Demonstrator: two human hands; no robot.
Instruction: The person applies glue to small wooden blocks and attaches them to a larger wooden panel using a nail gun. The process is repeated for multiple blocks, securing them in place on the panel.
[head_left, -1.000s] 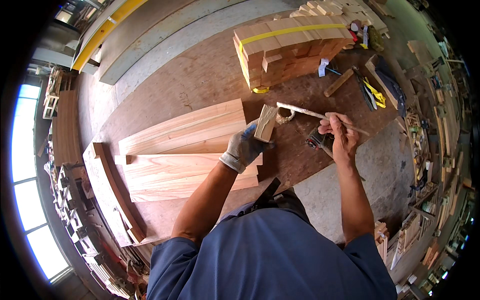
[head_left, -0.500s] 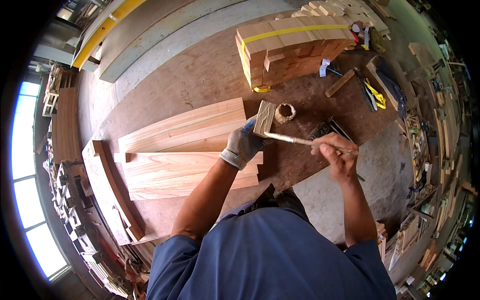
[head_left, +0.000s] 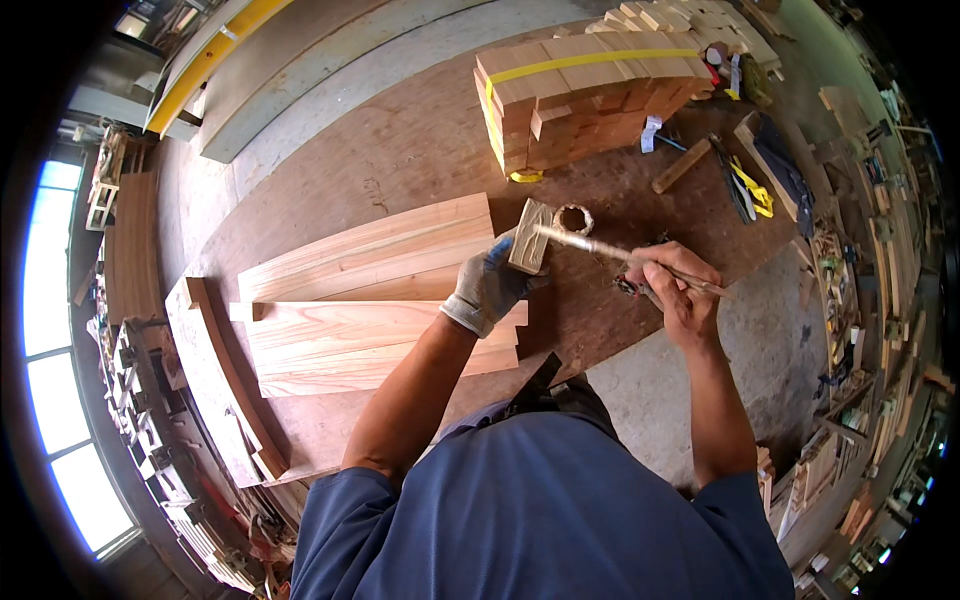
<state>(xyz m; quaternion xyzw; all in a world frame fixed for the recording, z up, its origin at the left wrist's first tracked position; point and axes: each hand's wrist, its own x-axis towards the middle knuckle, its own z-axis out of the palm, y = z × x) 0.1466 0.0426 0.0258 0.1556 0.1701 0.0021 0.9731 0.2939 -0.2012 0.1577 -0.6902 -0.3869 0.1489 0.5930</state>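
In a white work glove with blue fingertips, my left hand [head_left: 481, 291] grips a small wooden block [head_left: 528, 238] by its near left side. The block's upper face looks wet and streaked with a pale coating. My bare right hand [head_left: 683, 296] pinches a long, thin brush [head_left: 597, 246] like a pen. Its pale tip lies over the right edge of the block's face; whether it touches cannot be made out. Just beyond the brush stands a small round pot [head_left: 574, 207] with a crusted rim, partly hidden by the brush.
Two joined-plank wooden panels [head_left: 380, 345] lie on the brown worktop [head_left: 400, 165] to the left. A strapped stack of wooden blocks [head_left: 590, 90] stands at the far side. Hand tools and a short wood piece [head_left: 682, 166] lie at right. A curved wooden piece [head_left: 230, 385] sits far left.
The brush tip has moved away from me along the block, from its near end toward its far right edge. My right hand shifted slightly; the left hand holds nearly still.
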